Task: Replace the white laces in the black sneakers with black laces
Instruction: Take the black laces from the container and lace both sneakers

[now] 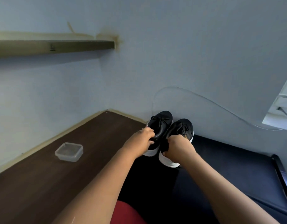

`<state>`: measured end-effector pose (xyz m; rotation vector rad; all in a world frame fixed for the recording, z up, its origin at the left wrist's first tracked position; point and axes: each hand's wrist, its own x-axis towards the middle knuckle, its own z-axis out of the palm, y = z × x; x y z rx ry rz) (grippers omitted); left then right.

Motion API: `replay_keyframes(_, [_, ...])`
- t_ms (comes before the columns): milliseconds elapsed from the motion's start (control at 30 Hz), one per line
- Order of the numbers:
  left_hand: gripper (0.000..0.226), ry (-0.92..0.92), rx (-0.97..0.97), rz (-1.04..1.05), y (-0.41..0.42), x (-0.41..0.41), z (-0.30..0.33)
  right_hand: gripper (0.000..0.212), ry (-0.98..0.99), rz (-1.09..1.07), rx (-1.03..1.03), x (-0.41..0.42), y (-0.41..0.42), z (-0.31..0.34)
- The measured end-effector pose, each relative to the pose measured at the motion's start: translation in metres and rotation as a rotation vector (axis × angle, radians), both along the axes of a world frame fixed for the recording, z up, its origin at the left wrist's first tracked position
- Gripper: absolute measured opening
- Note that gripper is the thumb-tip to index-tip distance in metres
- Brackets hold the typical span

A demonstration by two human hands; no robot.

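While the left hand [143, 138] curls its fingers [150, 132] round the left black sneaker [160, 125], the right hand [178, 147] grips the heel of the right black sneaker [182, 128]. Both sneakers carry black laces [161, 121], toes against the wall [172, 54]. A clear plastic container [68, 151] sits well apart on the brown counter [42, 175].

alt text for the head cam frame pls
A person's left hand and right hand each grip one of two black sneakers, white-soled with dark laces, by a wall. A clear plastic container sits on the brown table to the left.
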<state>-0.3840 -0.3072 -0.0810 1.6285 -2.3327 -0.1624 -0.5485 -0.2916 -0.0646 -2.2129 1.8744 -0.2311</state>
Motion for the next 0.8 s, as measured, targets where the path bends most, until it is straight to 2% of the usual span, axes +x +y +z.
replay_keyframes(200, [0.016, -0.112, 0.083, 0.035, -0.019, -0.014, -0.022, 0.02, 0.018, -0.004, 0.044, -0.004, -0.013, -0.019])
replay_keyframes(333, [0.021, -0.124, 0.044, -0.009, -0.022, -0.011, -0.025, 0.005, 0.024, -0.044, 0.058, 0.002, -0.014, -0.022])
replay_keyframes(633, [0.006, -0.014, 0.051, -0.059, -0.016, -0.008, -0.024, 0.002, 0.064, -0.052, 0.027, 0.004, -0.005, -0.018])
replay_keyframes(800, [0.012, -0.008, 0.079, -0.101, -0.017, -0.004, -0.021, 0.009, 0.117, -0.037, 0.035, 0.0, -0.004, -0.016])
